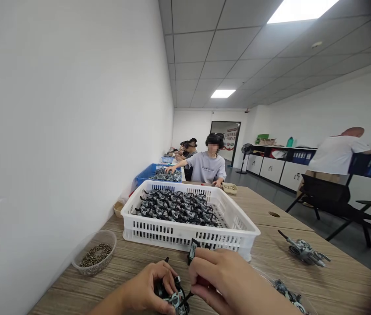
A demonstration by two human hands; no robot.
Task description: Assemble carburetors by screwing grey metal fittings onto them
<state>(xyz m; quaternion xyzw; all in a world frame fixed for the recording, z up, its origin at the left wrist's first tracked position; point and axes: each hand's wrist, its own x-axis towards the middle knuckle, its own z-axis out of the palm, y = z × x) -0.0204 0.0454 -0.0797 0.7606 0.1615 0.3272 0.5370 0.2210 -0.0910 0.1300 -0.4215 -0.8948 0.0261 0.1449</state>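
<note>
Low in the middle, my left hand (154,286) is closed round a small metal carburetor (178,301) with a round bore and black parts. Just right of it, my right hand (220,275) is closed, thumb and fingers pinched together. A thin black piece (188,297) runs from the carburetor to these fingertips; its far end is hidden by the hand. Another dark metal and black part (192,250) shows just beyond my right knuckles, partly covered. In front of both hands stands a white crate (188,236) with rows of similar carburetors (175,210).
A clear bowl of small brass-coloured pieces (95,256) stands by the wall. One carburetor (305,251) lies on the right; more metal parts (288,295) lie near my right forearm. Across the table, a person (208,166) reaches into a blue crate (142,175). A chair (330,199) stands right.
</note>
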